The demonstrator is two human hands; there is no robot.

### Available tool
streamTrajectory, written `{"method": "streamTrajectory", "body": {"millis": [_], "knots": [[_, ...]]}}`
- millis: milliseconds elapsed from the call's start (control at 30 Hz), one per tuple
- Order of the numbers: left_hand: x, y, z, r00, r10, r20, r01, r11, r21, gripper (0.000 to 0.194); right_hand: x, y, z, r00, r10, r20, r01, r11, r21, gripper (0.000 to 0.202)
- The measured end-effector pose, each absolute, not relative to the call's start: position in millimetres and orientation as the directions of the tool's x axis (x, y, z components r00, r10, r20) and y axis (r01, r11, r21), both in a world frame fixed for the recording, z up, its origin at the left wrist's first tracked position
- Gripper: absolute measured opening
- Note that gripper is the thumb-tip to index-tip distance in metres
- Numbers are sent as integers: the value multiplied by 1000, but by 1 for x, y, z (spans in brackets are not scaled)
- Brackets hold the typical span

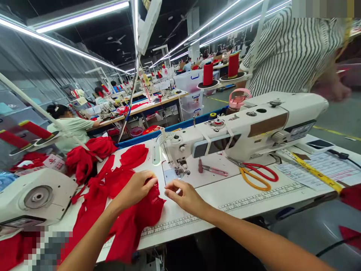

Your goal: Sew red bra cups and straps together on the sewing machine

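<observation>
Red fabric (126,210) lies in a long, rumpled pile on the white sewing table (197,222), part of it hanging over the front edge. My left hand (141,184) is closed on the fabric's upper right part, thumb and fingers together. Just right of the fabric, my right hand (183,195) has its thumb and index finger curled together in a pinch; whatever lies between the tips is too small to tell. Both hands are in front of the needle area of a white sewing machine (239,131). A separate red piece (134,156) lies behind my left hand.
Scissors (258,175), tweezers (216,170), papers (310,169) and a yellow tape measure (316,173) lie right on the table. Another machine (36,195) stands left. A person in stripes (293,52) is behind at right; another person (73,128) sits at left.
</observation>
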State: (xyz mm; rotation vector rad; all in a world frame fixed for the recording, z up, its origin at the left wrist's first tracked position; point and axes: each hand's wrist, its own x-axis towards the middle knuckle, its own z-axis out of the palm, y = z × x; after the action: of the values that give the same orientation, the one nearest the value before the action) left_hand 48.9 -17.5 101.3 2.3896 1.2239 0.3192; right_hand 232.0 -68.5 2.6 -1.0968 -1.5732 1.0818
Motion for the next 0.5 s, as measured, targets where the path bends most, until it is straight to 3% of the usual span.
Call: {"method": "streamTrajectory", "body": {"millis": [100,233,500], "knots": [[45,-25,102,567,824,-8,714,-487,503,29,212,-65,8,-162,953,255,156,280,-947,19],[33,-30,97,546,837,-38,706,-435,559,29,199,-59,5,-215,947,240,140,274,-952,8],[13,-25,88,570,812,-125,656,-359,664,32,199,-54,-2,-353,920,173,135,233,-963,15]]}}
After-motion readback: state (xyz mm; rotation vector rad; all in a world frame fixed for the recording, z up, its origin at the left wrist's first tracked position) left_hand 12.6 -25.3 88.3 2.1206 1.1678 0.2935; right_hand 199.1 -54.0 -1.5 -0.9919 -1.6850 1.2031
